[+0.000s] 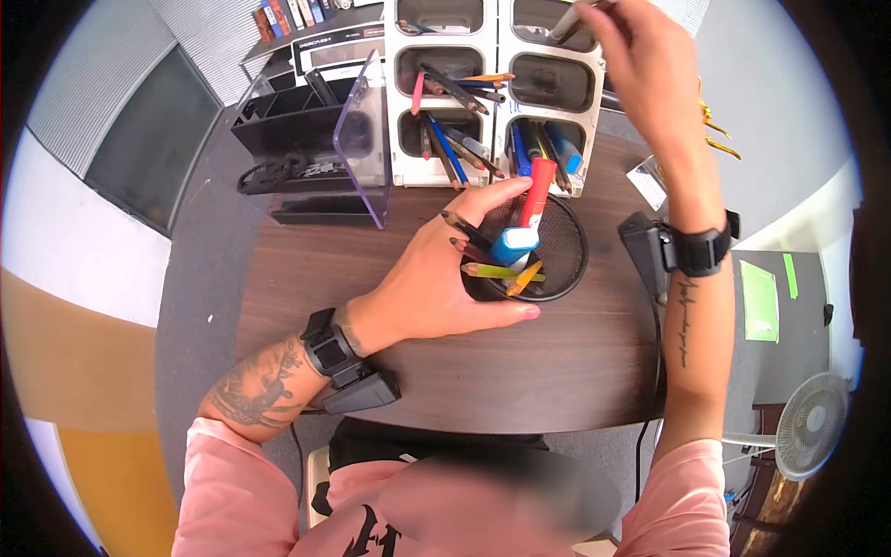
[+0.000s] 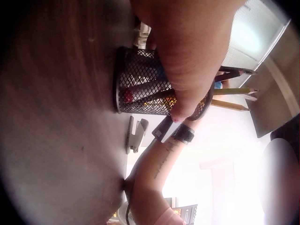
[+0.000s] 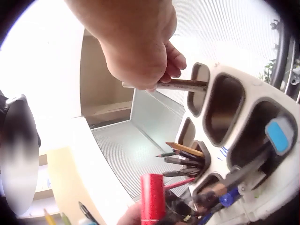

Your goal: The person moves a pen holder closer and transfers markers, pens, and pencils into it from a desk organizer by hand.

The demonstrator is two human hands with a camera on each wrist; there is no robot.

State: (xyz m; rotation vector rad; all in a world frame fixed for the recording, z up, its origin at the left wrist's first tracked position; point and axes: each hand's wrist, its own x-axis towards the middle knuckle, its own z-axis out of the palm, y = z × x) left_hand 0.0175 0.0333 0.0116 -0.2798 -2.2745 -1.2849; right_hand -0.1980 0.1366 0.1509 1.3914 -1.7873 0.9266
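Observation:
My left hand [image 1: 422, 274] grips a black mesh pen cup [image 1: 583, 243] on the table, thumb and fingers spread round its sides. Out of the cup stick a red marker [image 1: 536, 190], a blue-and-white capped marker [image 1: 513, 244], a yellow-green pencil [image 1: 490, 271], an orange pencil [image 1: 525, 278] and a dark pencil [image 1: 464, 228]. Up at the back right, my right hand [image 1: 654, 79] pinches a slim grey pen [image 3: 180, 84]. The pen's far end reaches into the top right compartment of a white organizer [image 1: 497, 102]. Fingertips are partly hidden in the head view.
Several pencils and pens [image 1: 455, 88] stand in the organizer's other compartments. Left of it is a clear acrylic holder [image 1: 362, 139] with black dividers. A white card [image 1: 647, 186] lies right of the organizer. A cable [image 1: 659, 343] hangs by the right forearm, and a fan [image 1: 810, 425] stands farther right.

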